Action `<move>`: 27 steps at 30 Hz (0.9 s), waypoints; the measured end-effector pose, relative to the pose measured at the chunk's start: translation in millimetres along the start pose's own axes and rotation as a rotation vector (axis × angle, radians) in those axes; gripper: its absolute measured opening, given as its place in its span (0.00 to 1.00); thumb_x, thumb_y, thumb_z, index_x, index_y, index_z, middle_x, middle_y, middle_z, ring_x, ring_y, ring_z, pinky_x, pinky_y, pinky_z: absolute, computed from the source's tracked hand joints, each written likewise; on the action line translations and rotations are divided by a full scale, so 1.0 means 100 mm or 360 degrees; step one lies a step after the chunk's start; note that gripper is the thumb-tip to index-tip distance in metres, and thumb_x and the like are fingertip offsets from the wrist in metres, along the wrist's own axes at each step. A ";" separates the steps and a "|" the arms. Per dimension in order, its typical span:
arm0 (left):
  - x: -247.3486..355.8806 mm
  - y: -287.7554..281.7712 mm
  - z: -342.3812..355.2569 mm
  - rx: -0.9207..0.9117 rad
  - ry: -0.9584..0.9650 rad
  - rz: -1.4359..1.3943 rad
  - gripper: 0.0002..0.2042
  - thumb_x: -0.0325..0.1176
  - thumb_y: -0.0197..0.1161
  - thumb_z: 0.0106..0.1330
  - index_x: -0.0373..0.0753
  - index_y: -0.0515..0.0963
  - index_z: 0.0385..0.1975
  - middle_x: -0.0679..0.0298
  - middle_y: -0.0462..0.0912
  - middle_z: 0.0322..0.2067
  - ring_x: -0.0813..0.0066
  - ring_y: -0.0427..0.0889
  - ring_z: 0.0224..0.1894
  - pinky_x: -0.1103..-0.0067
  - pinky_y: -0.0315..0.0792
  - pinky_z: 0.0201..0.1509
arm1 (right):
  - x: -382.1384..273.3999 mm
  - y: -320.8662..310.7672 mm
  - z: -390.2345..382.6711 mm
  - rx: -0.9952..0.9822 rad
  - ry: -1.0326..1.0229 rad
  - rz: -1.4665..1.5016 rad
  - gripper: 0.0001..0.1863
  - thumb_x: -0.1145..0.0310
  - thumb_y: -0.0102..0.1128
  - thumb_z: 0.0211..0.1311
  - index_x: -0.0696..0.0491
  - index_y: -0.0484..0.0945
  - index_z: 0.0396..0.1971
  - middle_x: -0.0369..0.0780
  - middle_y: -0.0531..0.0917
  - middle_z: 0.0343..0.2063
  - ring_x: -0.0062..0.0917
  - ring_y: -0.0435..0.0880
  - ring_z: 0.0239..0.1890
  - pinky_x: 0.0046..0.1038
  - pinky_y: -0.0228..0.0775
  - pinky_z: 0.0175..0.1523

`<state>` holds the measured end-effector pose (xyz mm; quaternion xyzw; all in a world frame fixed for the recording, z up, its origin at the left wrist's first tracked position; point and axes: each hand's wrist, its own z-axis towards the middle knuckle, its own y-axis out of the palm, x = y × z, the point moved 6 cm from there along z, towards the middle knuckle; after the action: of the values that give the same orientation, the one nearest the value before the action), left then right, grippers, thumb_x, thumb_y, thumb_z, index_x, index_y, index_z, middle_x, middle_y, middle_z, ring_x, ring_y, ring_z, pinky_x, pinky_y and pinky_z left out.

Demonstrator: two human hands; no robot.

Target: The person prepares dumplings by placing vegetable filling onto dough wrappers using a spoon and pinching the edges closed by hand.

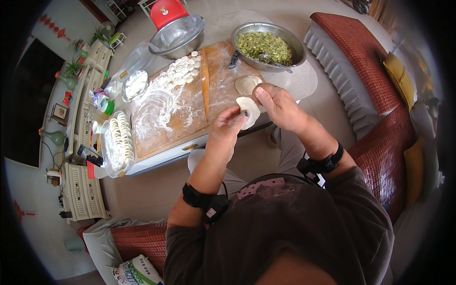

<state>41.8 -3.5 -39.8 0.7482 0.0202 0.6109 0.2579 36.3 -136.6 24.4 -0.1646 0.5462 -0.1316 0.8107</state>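
A pale round dough wrapper is pinched in my left hand, held upright above the board's near edge. Just right of it, my right hand has its fingers curled and thumb pressed in; what they hold, if anything, I cannot make out. Behind that hand, more round wrappers lie on the floured wooden board, beside a long rolling pin. Small dough pieces are grouped at the back. A steel bowl of chopped green filling holds a spoon, with a black-handled tool nearby.
A plastic container of folded dumplings stands at the board's left, below a bowl of flour. An empty steel bowl sits at the back near a red chair. Red-covered seats flank the right; a cabinet runs along the left.
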 end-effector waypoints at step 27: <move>0.13 0.00 0.03 0.0077 0.0095 -0.0332 0.10 0.26 0.55 0.54 0.38 0.69 0.37 0.65 0.75 0.33 0.79 0.74 0.34 0.83 0.70 0.35 | 0.06 0.21 -0.14 -0.0170 -0.0216 -0.0260 0.13 0.64 0.41 0.59 0.58 0.70 0.28 0.49 0.74 0.25 0.43 0.72 0.31 0.34 0.64 0.36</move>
<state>48.0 -0.3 -28.1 0.7295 0.1204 0.6022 0.3011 26.5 -122.0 5.9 -0.2599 0.4812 -0.1565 0.8224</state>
